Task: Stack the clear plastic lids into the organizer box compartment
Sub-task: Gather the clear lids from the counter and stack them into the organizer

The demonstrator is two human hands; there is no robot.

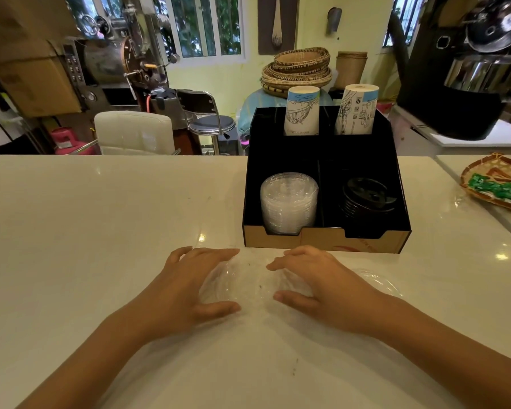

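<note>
A black organizer box (325, 242) stands on the white counter just beyond my hands. Its front left compartment holds a tall stack of clear plastic lids (289, 202). On the counter between my hands lies a small pile of clear lids (248, 283). My left hand (189, 286) cups its left side and my right hand (316, 283) cups its right side, fingers curved around the pile's edges. Another clear lid (376, 281) lies flat on the counter just right of my right hand.
The box's front right compartment holds black lids (366, 199); two stacks of paper cups (303, 110) stand in its back compartments. A woven tray (496, 184) with green packets sits at the right. A white chair (133, 132) and a stool stand behind the counter.
</note>
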